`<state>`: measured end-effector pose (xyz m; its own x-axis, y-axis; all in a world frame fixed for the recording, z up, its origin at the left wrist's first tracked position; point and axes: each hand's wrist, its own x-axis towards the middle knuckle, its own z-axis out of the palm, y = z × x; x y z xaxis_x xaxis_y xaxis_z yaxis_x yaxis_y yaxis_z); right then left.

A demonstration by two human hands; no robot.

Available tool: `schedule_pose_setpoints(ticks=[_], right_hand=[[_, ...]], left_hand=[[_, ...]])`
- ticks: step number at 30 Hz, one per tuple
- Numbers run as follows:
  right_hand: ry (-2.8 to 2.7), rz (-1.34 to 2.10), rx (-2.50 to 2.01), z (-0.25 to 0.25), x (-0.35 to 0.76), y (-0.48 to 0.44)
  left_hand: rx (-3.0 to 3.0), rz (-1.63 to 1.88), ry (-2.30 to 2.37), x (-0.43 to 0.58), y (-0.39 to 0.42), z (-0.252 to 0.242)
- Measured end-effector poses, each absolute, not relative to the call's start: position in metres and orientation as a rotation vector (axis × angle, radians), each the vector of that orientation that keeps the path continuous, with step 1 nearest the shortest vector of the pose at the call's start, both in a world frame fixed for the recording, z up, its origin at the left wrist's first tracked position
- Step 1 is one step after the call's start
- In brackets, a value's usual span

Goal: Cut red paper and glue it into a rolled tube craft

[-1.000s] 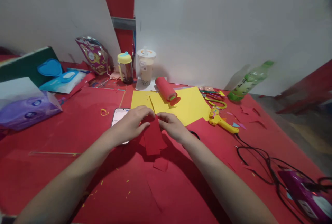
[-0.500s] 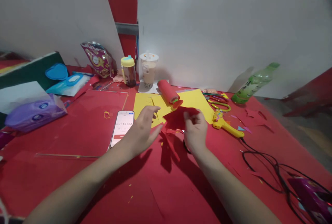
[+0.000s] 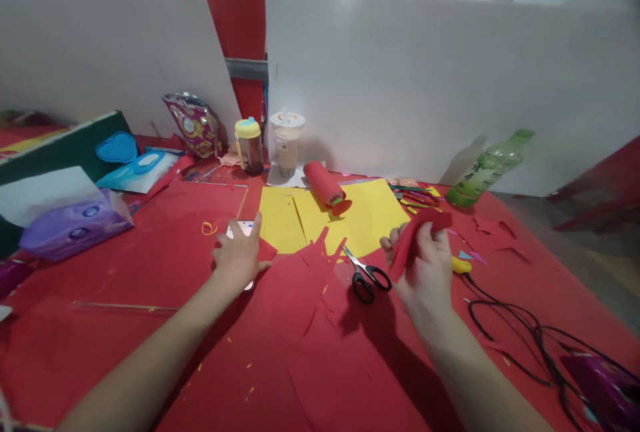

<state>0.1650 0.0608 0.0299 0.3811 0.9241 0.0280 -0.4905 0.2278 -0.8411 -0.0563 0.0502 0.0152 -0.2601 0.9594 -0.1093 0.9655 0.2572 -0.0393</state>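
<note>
My left hand (image 3: 237, 257) is over the phone (image 3: 246, 224), fingers spread, and covers most of its screen. Whether it touches the phone I cannot tell. Raised to the right, my right hand (image 3: 431, 269) grips a bent piece of red paper (image 3: 406, 244) between thumb and fingers. Black-handled scissors (image 3: 361, 267) lie on the red table between my hands. Cut red paper strips (image 3: 320, 245) are scattered just left of them. Farther back, a red paper cylinder (image 3: 323, 182) rests on yellow paper (image 3: 367, 219), a red disc at its near end.
Behind my right hand, a yellow glue gun (image 3: 461, 265) shows only its handle; its black cable (image 3: 500, 299) runs right. A green bottle (image 3: 483, 172), a milk tea cup (image 3: 287, 145) and a yellow-lidded bottle (image 3: 249, 145) stand along the white board (image 3: 425, 79). Tissues (image 3: 75, 225) lie left.
My left hand has moved left onto the phone. My right hand has carried the red paper rightward, away from the scissors, which now show fully. The view has tilted up slightly.
</note>
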Motion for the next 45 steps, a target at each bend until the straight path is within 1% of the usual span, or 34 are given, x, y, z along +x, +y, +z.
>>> schedule_pose_setpoints(ticks=[5, 9, 13, 20, 24, 29, 33, 35, 42, 44, 45], right_hand=[[-0.756, 0.994, -1.103, -0.001, 0.166, 0.046], [-0.857, 0.973, -1.163, -0.032, 0.167, 0.036], [-0.954, 1.019, -1.210, -0.050, 0.169, 0.031], [-1.003, 1.055, -1.281, -0.055, 0.169, 0.029], [-0.995, 1.063, -1.291, -0.055, 0.167, 0.028], [-0.990, 1.098, -1.284, -0.051, 0.166, 0.028], [-0.964, 1.109, -1.268, -0.053, 0.166, 0.028], [-0.953, 1.118, -1.257, -0.054, 0.166, 0.028], [-0.964, 1.137, -1.241, -0.057, 0.166, 0.030], [-0.968, 1.128, -1.247, -0.058, 0.166, 0.030], [-0.968, 1.127, -1.246, -0.058, 0.166, 0.030]], left_hand=[[1.781, 0.011, 2.543, -0.067, 0.054, 0.003], [1.744, 0.123, 2.583, -0.075, 0.058, -0.008], [1.754, 0.151, 2.625, -0.071, 0.061, -0.011], [1.674, 0.108, 2.589, -0.063, 0.070, -0.005], [1.668, 0.157, 2.567, -0.069, 0.075, -0.008], [1.643, 0.394, 2.486, -0.082, 0.078, -0.014], [1.536, 0.895, 2.380, -0.098, 0.082, -0.016], [1.460, 1.018, 2.394, -0.109, 0.084, -0.016], [1.250, 1.175, 2.493, -0.138, 0.092, -0.009], [1.291, 1.119, 2.542, -0.143, 0.098, -0.003], [1.344, 1.030, 2.576, -0.145, 0.102, -0.001]])
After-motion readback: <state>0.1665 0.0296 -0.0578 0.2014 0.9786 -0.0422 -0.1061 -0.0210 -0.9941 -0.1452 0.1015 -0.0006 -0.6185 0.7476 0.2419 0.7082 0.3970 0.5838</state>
